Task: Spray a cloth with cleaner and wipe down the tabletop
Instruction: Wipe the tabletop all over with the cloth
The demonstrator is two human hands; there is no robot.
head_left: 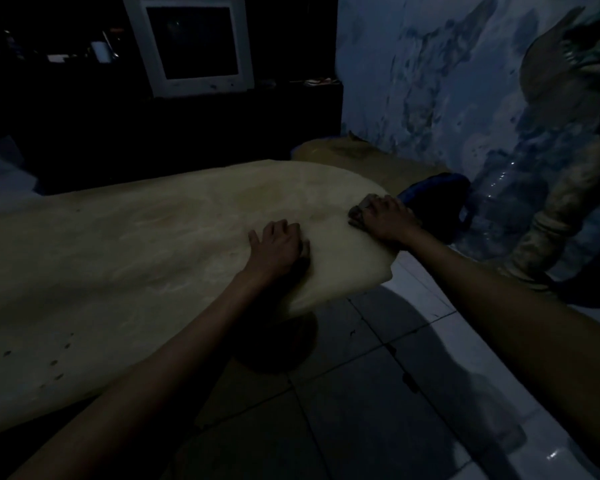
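Currently, wiping is under way at the table's right end.

We find the right hand pressing a dark cloth onto the pale table near its far right edge, fingers curled over the wad. We note the left hand lying flat just beside it, fingers relaxed. We see no sprayer. We judge the spraying done and most of the surface, leftward, not yet wiped.
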